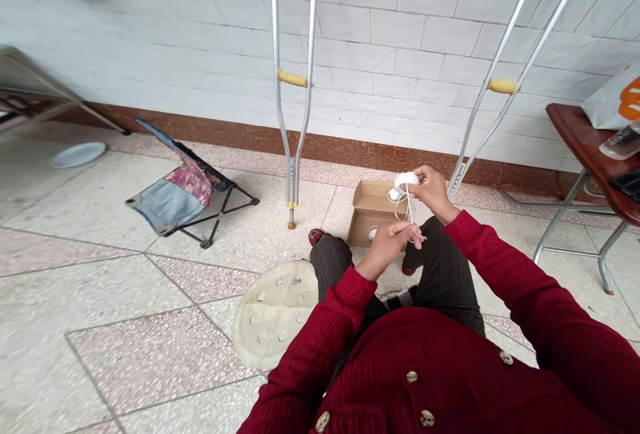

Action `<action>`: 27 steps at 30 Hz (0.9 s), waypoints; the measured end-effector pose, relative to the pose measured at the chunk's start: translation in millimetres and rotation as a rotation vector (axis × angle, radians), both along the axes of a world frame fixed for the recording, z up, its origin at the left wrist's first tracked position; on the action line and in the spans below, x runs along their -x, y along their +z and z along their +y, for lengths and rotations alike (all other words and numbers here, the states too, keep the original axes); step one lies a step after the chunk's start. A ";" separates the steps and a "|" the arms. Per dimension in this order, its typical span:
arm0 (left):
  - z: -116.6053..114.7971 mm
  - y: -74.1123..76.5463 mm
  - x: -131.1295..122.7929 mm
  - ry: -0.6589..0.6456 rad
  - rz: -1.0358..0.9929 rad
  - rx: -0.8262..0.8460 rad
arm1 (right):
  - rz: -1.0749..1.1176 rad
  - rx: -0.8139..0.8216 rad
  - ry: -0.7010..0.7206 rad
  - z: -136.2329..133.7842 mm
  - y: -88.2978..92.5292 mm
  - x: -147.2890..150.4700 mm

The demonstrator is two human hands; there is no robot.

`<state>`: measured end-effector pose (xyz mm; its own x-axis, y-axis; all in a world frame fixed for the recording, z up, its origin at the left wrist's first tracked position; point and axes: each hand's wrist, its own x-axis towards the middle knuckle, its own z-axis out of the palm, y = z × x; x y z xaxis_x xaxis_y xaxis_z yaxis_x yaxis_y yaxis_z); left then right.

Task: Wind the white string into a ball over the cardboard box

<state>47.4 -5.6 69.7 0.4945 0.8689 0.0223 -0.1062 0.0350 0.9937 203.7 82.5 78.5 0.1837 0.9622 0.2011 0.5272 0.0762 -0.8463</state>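
My right hand (pixel 431 189) is closed on a small bundle of white cord (pixel 406 181), gripped between thumb and fingers. A strand hangs from the bundle down to my left hand (pixel 391 246), whose fingers pinch it; a short tail sticks out past the fingertips. Loose loops of the cord dangle beside the bundle. Beneath my hands, an opened cardboard box (pixel 361 215) sits on the floor in front of my feet. A white round item (pixel 373 233) lies inside it, partly covered by my left hand.
Two metal crutches (pixel 292 181) (pixel 493 67) stand by the tiled wall. To the left are a small folding chair (pixel 173 201) and a pale round stool top (pixel 273 327). A brown table (pixel 580 134) carrying a bag and a plastic cup stands right.
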 end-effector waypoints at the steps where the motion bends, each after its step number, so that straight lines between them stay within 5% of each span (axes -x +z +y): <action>1: -4.8 1.3 1.7 -0.026 -0.032 0.029 | -0.008 0.006 -0.009 1.7 -3.3 -2.2; 7: -23.5 8.1 18.0 -0.108 -0.091 0.168 | -0.050 0.030 0.007 8.4 -21.4 -5.6; 13: -38.5 2.6 38.7 -0.282 -0.056 0.242 | 0.077 0.094 0.001 12.6 -16.7 -10.9; 17: -36.9 -23.0 48.7 -0.333 0.052 0.209 | 0.397 0.284 0.130 5.6 -4.5 -9.4; 23: -5.7 -86.0 55.0 -0.208 0.588 -0.104 | 0.676 0.673 0.468 -30.6 12.2 -5.6; 27: 30.7 -80.3 54.6 -0.014 0.762 -0.325 | 0.602 0.893 0.689 -69.8 -2.6 -0.7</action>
